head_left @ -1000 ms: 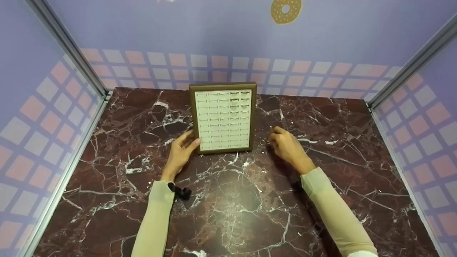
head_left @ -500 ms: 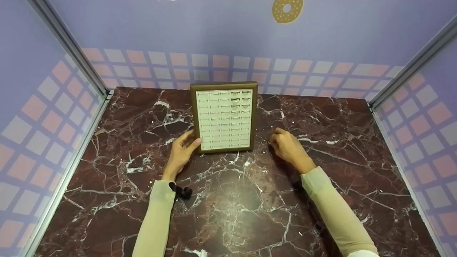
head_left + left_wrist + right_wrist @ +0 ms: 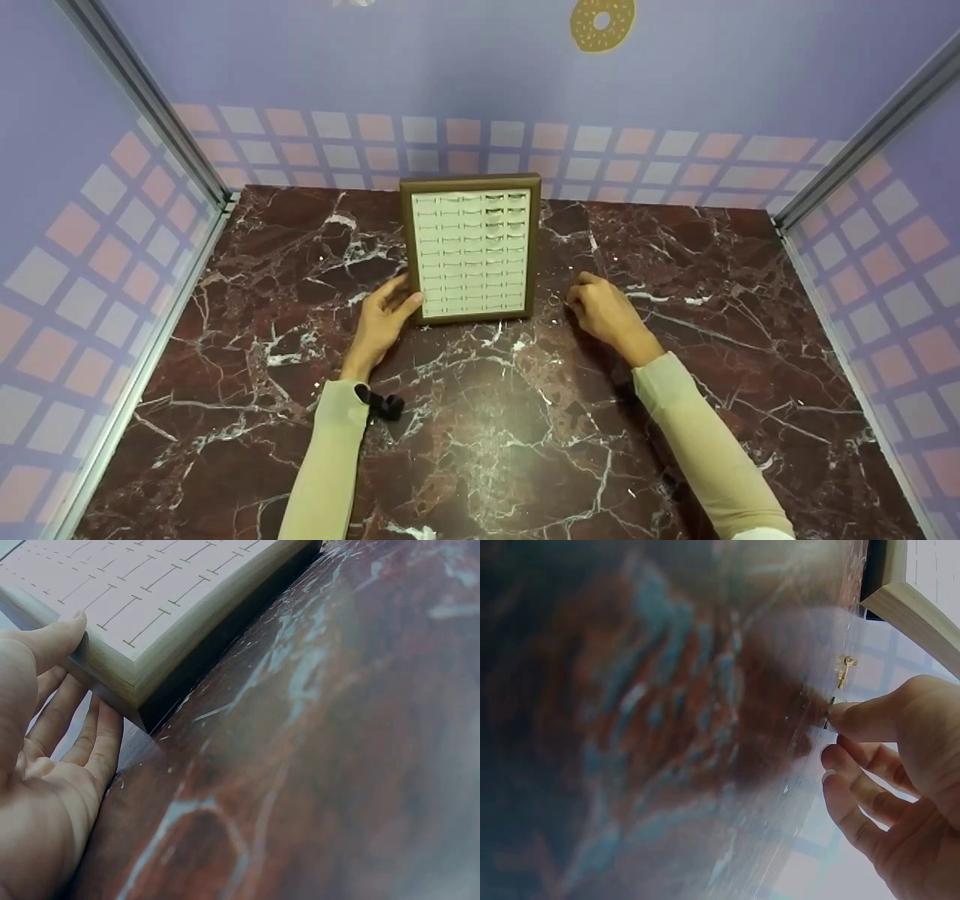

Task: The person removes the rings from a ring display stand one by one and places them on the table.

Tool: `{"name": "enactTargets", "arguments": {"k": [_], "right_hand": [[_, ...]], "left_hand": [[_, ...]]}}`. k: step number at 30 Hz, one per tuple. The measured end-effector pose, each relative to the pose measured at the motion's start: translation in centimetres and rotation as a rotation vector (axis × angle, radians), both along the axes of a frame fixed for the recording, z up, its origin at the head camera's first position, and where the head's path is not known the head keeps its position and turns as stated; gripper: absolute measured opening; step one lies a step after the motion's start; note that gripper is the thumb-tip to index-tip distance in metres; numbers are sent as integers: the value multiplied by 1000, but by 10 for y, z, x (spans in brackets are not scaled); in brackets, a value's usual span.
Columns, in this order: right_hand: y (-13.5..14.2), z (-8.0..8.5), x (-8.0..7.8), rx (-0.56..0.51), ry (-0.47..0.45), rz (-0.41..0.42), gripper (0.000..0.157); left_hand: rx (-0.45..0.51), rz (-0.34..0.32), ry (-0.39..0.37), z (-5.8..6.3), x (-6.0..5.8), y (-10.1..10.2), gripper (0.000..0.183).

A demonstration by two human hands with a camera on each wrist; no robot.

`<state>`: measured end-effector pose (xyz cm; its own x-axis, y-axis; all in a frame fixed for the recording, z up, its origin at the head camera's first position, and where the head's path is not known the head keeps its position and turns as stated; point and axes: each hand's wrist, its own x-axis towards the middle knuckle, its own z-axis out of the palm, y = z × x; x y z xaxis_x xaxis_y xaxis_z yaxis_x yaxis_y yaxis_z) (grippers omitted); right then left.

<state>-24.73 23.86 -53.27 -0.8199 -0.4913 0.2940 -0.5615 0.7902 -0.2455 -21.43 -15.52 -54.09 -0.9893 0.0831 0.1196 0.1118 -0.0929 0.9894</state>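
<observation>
A brown-framed ring display board [image 3: 471, 255] stands leaning back on the table, with rows of slits on its pale face. My left hand [image 3: 379, 319] grips its lower left edge, the thumb on the front and the fingers behind. Curved bands [image 3: 504, 211] fill several slots at its upper right. My right hand [image 3: 604, 307] is low at the tabletop, right of the board, fingers curled. In the right wrist view its thumb and forefinger tips pinch close at a tiny dark piece [image 3: 829, 712]. Just beside those fingertips sits a small gold ring [image 3: 844, 671].
The tabletop [image 3: 480, 420] is dark red marble with white veins. Panels with pink and white squares enclose it at the back wall [image 3: 465, 67] and both sides, joined by metal posts. A black strap device [image 3: 382, 403] is on the left wrist.
My right fingers have shifted very slightly toward me beside the gold ring. My left hand and the board have stayed in place.
</observation>
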Motion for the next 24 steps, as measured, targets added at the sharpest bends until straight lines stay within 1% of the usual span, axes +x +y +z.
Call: {"name": "enactTargets", "arguments": {"k": [7, 13, 19, 24], "right_hand": [[0, 1, 0, -14, 5, 13, 7], [-1, 5, -2, -31, -3, 13, 8], [-5, 17, -1, -40, 10, -10, 14], [-11, 29, -2, -104, 58, -3, 17]], "left_hand": [[-10, 7, -8, 0, 0, -1, 53], [-2, 4, -21, 0, 0, 0, 53], [13, 0, -18, 0, 0, 0, 53], [-16, -4, 8, -1, 0, -1, 52]]}}
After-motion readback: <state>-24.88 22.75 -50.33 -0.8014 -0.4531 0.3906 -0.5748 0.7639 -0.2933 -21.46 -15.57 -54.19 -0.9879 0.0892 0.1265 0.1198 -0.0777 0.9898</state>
